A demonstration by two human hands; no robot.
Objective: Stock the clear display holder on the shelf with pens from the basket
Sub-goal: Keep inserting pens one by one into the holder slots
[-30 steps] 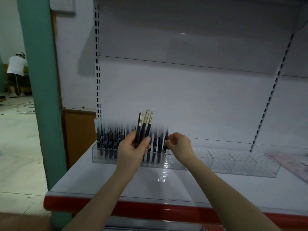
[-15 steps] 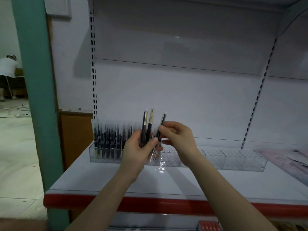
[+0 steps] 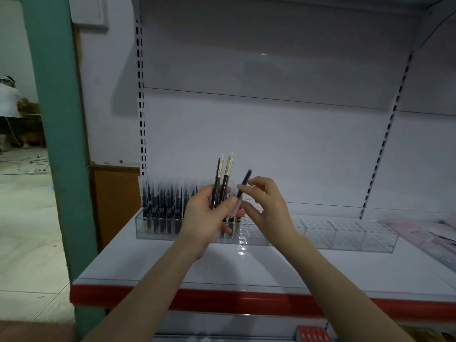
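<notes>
Far left: one green pillar (image 3: 56,144), and one person in white (image 3: 7,102) behind it, cut off by the frame edge.
One white shelf (image 3: 271,265) with a red front edge.
One clear display holder (image 3: 350,239) runs along the shelf's back edge.
Stocked pens (image 3: 160,206) stand upright in the holder's left part, several rows. They're blurred, so I can't count them.
The hands hide the holder's middle stretch; a few more pens show under the left hand.
Left hand (image 3: 207,218): fingers wrapped round two pens (image 3: 226,174), upright, beige labels, in front of the holder.
Right hand (image 3: 269,208): thumb and forefinger pinch one pen (image 3: 244,183), tilted right, other fingers loose. Can't tell whether its lower end touches the left thumb.
Shelf's right edge: pink packets (image 3: 424,233), cut off, count unclear.
Below the shelf: one red box (image 3: 312,335), partly cut off.
</notes>
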